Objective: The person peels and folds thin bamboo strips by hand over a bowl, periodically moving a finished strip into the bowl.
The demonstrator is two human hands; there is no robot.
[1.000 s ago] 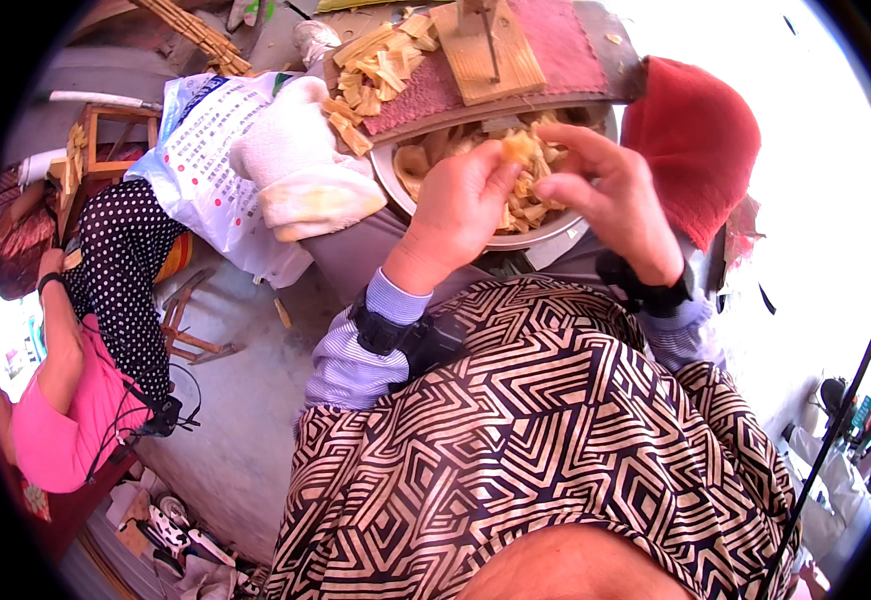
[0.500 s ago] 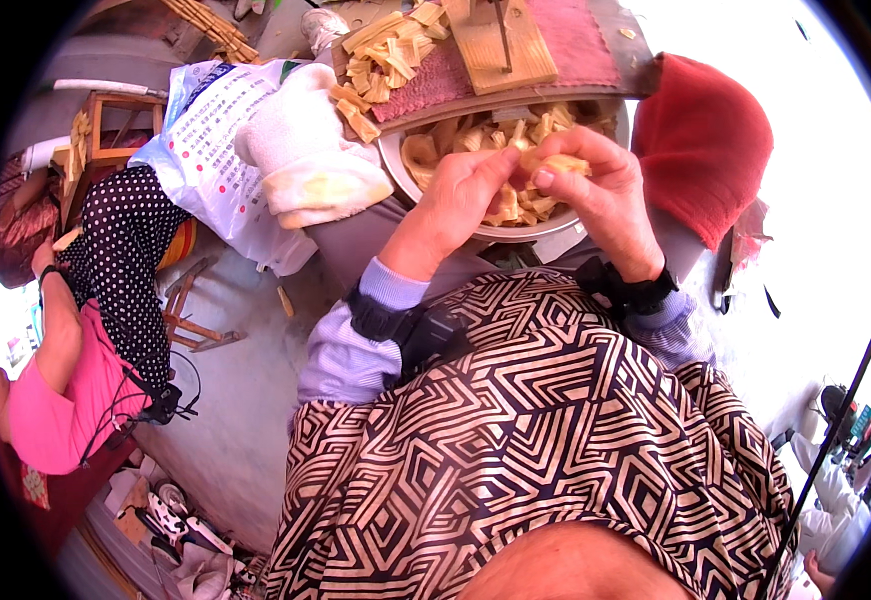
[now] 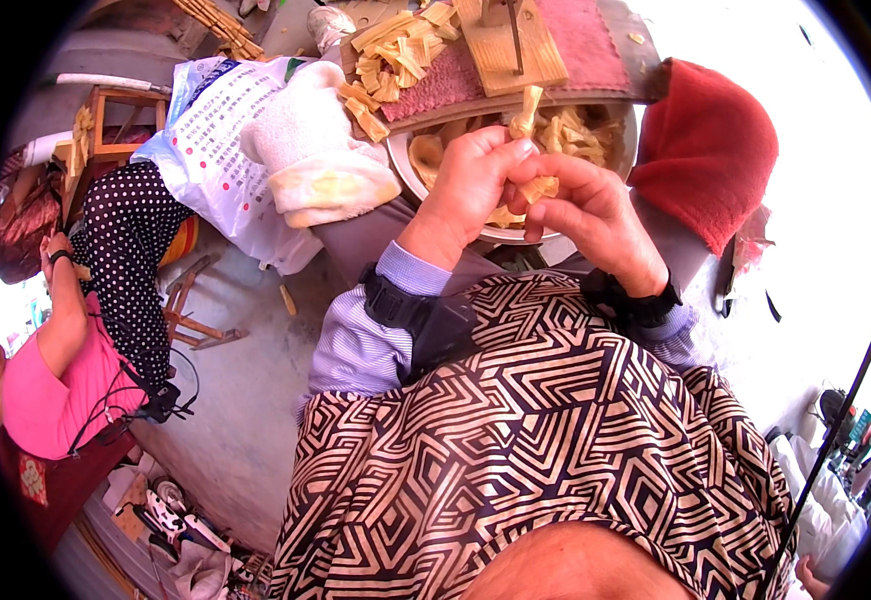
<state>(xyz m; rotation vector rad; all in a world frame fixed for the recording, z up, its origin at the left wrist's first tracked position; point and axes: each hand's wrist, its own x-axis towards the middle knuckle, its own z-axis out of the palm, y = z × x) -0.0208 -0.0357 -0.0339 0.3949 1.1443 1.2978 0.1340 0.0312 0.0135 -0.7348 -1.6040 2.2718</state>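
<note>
Both my hands work together over a round metal basin of pale yellow, ribbon-like pieces. A twisted pale yellow strip sticks up beyond the fingers of my left hand, whose thumb and forefinger pinch it. My right hand is closed with curled fingers around the strip's lower end, close against the left fingertips. The part between the hands is hidden by fingers. Just beyond the basin, a heap of similar strips lies on a board.
The board carries a pink cloth and a wooden block with an upright metal rod. Towels and a red cloth cover my knees. A plastic bag lies left, near a seated person in pink and a small wooden stool.
My hands have shifted slightly, the right turning lower beside the left. One end of the strip now points up past the left fingers. The person on the left has moved their hand.
</note>
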